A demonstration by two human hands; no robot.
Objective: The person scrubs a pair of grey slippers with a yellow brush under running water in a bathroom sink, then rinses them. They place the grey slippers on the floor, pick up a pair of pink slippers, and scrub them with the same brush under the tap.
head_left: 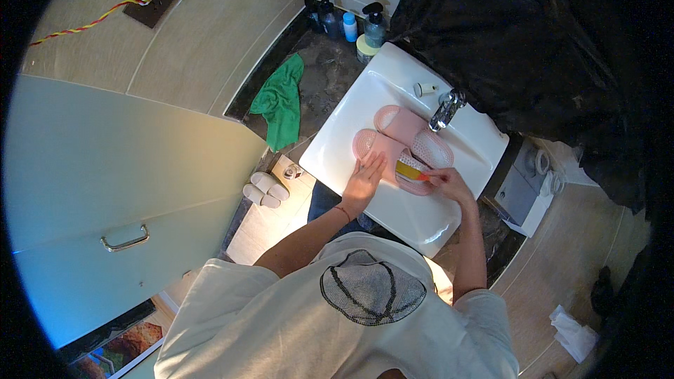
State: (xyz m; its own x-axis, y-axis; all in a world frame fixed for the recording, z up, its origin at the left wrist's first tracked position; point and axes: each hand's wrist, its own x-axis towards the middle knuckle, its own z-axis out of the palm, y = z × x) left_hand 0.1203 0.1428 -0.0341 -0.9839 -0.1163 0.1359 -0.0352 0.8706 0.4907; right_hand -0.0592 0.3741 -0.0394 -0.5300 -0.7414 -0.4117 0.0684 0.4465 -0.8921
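Observation:
Two pink slide slippers with dotted footbeds lie side by side in a white washbasin [337, 134]. My left hand [365, 181] holds the near slipper [387, 150] across its strap, the fingers spread over the top. In my right hand [447, 183] is a small brush [410, 171] with a yellow head and an orange end. Its head rests at the near slipper's footbed, beside the strap opening; its underside is hidden. The far slipper [403, 125] sits partly beneath the chrome faucet [446, 110], and neither hand touches it.
On the dark stone counter [329, 71] are a green cloth [284, 100], pump bottles [375, 26] and a lidded jar [367, 50]. Black sheeting [500, 37] hangs behind the basin. A grey box [518, 189] stands at right. Light slippers [266, 189] lie on the floor at left.

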